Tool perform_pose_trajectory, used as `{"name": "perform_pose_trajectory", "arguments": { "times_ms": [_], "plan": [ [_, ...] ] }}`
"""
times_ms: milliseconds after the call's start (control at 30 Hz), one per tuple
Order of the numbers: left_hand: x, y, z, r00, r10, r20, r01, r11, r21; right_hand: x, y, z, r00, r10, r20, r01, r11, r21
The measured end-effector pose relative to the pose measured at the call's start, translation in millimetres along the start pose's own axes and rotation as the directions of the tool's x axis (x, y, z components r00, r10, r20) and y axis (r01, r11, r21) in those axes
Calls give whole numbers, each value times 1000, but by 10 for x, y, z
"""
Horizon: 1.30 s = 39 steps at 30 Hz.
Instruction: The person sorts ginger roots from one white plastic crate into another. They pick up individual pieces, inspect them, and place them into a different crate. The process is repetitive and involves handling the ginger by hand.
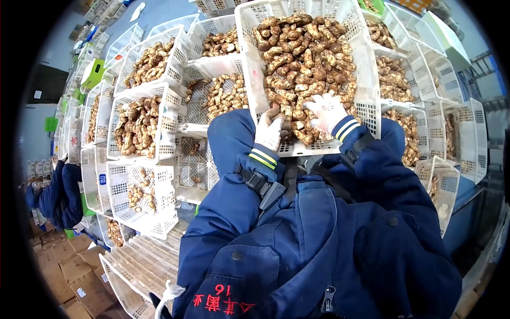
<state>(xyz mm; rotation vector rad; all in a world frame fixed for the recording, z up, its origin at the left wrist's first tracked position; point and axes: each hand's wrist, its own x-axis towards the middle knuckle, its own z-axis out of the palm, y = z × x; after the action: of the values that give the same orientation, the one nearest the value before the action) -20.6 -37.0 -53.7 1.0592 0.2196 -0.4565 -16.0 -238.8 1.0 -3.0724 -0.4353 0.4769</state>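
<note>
A white plastic crate full of brown, knobbly mushrooms rests across my knees. Both my hands wear pale gloves and are at the crate's near end. My left hand, its fingertips soiled brown, is curled beside the mushrooms near the left wall; whether it grips one is hidden. Over the mushrooms to the right lies my right hand, its fingers apart and touching them, with nothing plainly held.
Crates of mushrooms stand on both sides, including a heaped left crate and a right crate. A sparsely filled crate sits lower left, above stacked crates. Cardboard boxes cover the floor. Another person is at far left.
</note>
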Motion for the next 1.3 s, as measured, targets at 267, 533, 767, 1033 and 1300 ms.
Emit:
{"name": "perform_pose_trajectory", "arguments": {
  "times_ms": [267,533,767,1033,1300],
  "plan": [
    [-5,30,6,999,13,46,-6,988,-155,-127,201,-70,998,45,-50,-39,993,116],
    [-31,45,40,972,185,-145,-180,983,48,-158,221,-130,953,189,-236,-182,982,52],
    [36,27,30,983,153,-96,-158,987,-39,-73,-48,-15,997,-64,-51,63,998,-27],
    [-11,18,-6,994,62,90,-43,979,-200,86,88,17,981,32,-191,12,975,223],
    [-83,79,98,965,-145,220,190,962,-196,-354,205,-440,999,-46,-20,25,121,992]
  ]
}}
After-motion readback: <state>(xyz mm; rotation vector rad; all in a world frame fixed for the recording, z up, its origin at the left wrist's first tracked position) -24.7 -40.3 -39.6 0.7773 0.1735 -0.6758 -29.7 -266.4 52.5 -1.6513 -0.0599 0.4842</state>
